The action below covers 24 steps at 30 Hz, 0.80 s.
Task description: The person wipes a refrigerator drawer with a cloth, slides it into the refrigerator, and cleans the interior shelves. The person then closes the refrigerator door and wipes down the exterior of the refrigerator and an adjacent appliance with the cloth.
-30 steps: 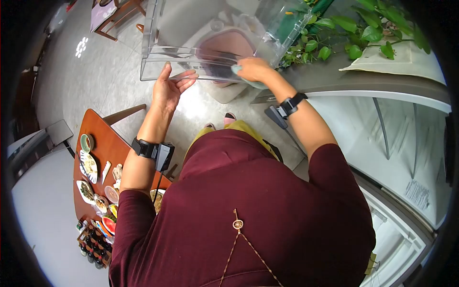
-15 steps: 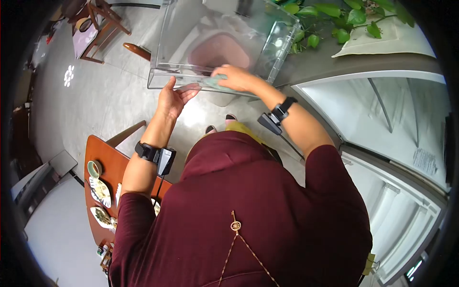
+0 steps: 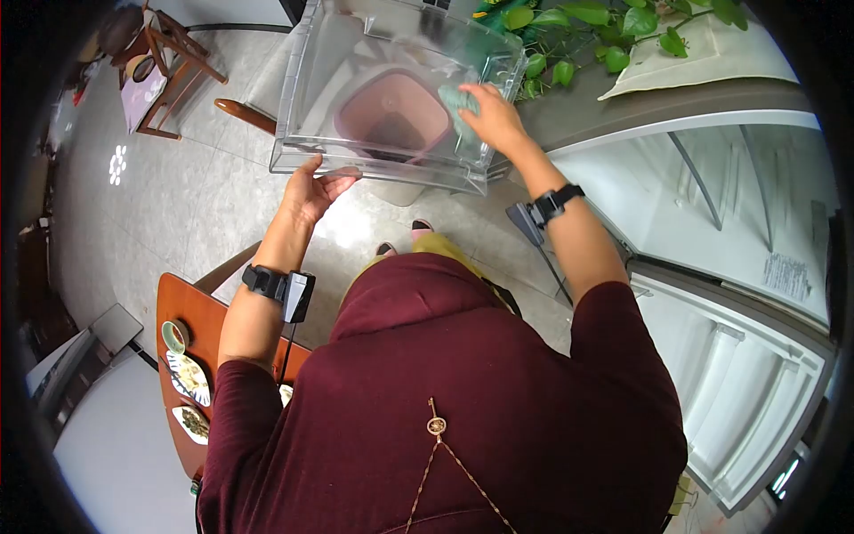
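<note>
A clear plastic fridge drawer is held out in front of me, its inside facing up. My left hand grips its near edge, thumb against the wall and fingers beneath. Inside the drawer, toward its right wall, my right hand presses a pale green cloth with bent fingers. Through the transparent bottom shows a pink basin, apparently below the drawer.
On my right stands an open fridge with its door swung out. A leafy plant hangs over the grey top at the upper right. Left of me, a wooden table bears dishes of food; a wooden chair stands farther off.
My right hand has moved with the cloth from the drawer's near edge to its far right side. The drawer has shifted slightly left and tilted; my left hand keeps hold of its edge.
</note>
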Each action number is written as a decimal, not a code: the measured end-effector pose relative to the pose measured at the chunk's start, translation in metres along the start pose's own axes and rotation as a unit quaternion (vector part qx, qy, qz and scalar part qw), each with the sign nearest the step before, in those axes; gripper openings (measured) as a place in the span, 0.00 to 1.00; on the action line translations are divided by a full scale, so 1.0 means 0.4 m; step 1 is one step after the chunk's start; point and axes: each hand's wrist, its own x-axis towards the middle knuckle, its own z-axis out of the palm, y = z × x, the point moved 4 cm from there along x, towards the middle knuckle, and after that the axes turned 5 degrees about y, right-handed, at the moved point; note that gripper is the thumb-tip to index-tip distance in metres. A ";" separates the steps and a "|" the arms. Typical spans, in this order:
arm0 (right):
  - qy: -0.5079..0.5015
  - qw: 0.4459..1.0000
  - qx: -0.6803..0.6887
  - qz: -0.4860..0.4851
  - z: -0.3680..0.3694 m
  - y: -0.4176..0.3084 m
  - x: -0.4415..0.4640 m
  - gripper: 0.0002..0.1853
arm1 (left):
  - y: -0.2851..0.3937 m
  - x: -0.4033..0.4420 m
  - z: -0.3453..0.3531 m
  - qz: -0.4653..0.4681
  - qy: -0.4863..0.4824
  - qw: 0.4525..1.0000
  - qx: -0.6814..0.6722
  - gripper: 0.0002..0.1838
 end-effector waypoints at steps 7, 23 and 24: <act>-0.066 0.946 -0.313 -0.057 0.113 0.127 0.189 0.19 | 0.005 0.022 -0.011 -0.008 0.028 0.999 0.020 0.31; -0.328 0.899 -0.265 -0.120 0.314 0.058 0.011 0.19 | -0.005 0.072 -0.044 -0.037 0.106 0.992 -0.055 0.29; -0.356 0.890 -0.268 -0.101 0.300 0.035 0.001 0.21 | -0.005 0.078 -0.047 -0.049 0.110 0.990 -0.066 0.29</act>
